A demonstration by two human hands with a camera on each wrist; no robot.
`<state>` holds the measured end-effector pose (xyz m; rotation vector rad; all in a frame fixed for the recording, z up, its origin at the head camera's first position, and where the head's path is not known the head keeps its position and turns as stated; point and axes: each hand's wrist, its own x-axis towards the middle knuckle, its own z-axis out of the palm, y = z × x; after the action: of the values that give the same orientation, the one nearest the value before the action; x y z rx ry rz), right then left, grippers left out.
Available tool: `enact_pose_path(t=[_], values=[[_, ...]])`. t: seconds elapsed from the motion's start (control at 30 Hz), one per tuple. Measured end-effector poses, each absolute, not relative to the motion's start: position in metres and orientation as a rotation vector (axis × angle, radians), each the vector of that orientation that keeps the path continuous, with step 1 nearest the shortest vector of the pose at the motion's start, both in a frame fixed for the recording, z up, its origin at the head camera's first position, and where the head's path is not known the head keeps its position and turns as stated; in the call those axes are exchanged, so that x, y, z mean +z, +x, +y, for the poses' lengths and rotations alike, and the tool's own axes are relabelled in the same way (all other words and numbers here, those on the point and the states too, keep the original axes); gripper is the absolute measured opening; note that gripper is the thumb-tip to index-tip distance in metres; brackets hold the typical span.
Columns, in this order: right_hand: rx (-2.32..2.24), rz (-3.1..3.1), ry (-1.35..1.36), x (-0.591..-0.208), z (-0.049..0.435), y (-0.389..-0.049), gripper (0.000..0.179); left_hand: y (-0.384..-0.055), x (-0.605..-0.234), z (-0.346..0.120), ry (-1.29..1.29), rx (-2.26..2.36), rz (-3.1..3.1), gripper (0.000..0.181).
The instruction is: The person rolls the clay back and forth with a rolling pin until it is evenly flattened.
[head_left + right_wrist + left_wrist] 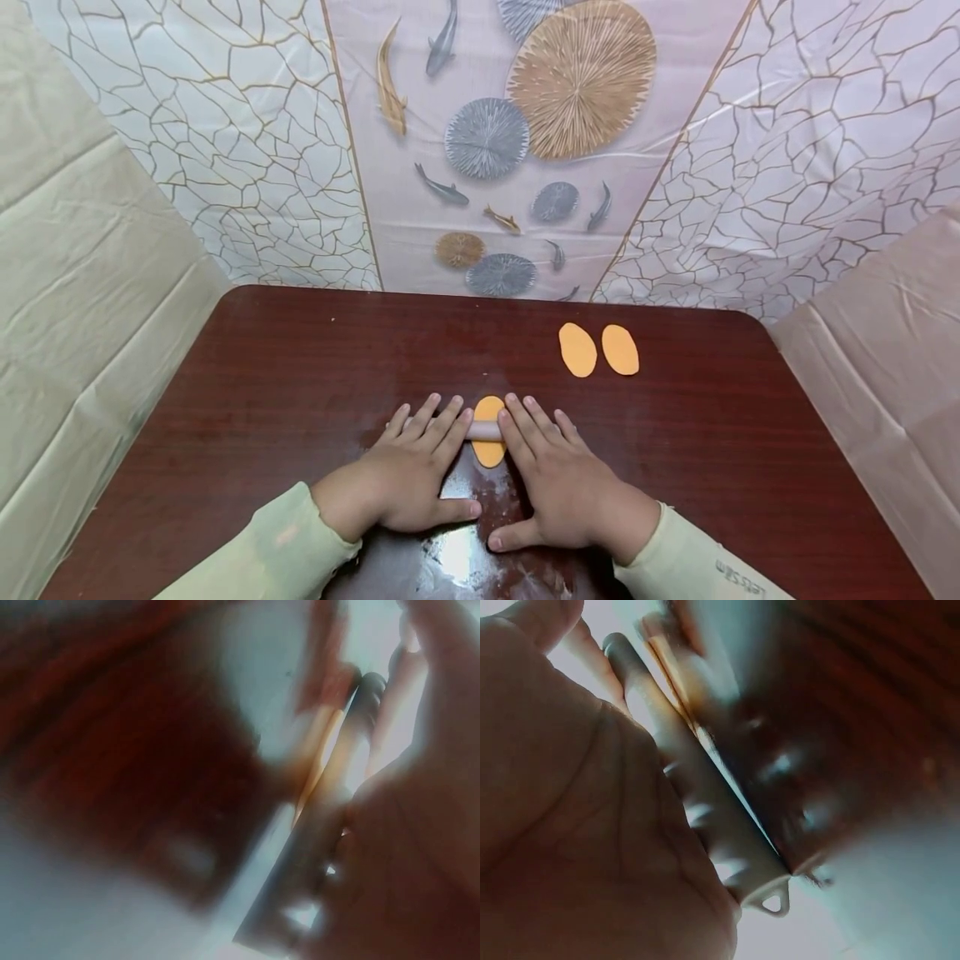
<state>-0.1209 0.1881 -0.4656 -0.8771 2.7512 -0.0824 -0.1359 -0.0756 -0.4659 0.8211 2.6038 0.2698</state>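
A thin grey rolling pin (484,431) lies crosswise over a flat orange oval of dough (489,454) on the dark wooden table. My left hand (408,483) rests on the pin's left part with fingers straight and spread. On its right part lies my right hand (558,487), fingers also straight, thumb pointing inward. In the left wrist view the rolling pin (705,787) runs under the fingers and has a small loop at one end. The right wrist view shows the rolling pin (315,832) beneath the right fingers, with the dough's orange edge (319,761) beside it.
Two more flat orange ovals, a left one (578,350) and a right one (621,350), lie side by side toward the back right of the table (315,358). Patterned cloth (480,225) hangs behind the table's far edge. Wet, shiny patches (457,554) mark the near surface.
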Motion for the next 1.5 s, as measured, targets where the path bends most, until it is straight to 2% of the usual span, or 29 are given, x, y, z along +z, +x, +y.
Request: enact_pose_path(t=[0.4, 0.83, 1.2, 1.37, 1.5], values=[[-0.085, 2.771, -0.866, -0.470, 0.187, -0.140, 0.146, -0.156, -0.470, -0.078, 0.857, 0.297, 2.628, 0.112], [-0.133, 2.776, -0.847, -0.473, 0.189, -0.184, 0.141, -0.202, -0.470, -0.066, 0.762, 0.214, 2.618, 0.107], [-0.161, 2.707, -0.793, -0.471, 0.189, -0.228, 0.141, -0.239, -0.472, -0.062, 0.632, 0.325, 2.636, 0.081], [-0.181, 2.652, -0.738, -0.470, 0.190, -0.245, 0.144, -0.255, -0.474, -0.059, 0.593, 0.353, 2.618, 0.077], [-0.212, 2.642, -0.706, -0.471, 0.189, -0.256, 0.138, -0.263, -0.475, -0.058, 0.568, 0.363, 2.614, 0.077]])
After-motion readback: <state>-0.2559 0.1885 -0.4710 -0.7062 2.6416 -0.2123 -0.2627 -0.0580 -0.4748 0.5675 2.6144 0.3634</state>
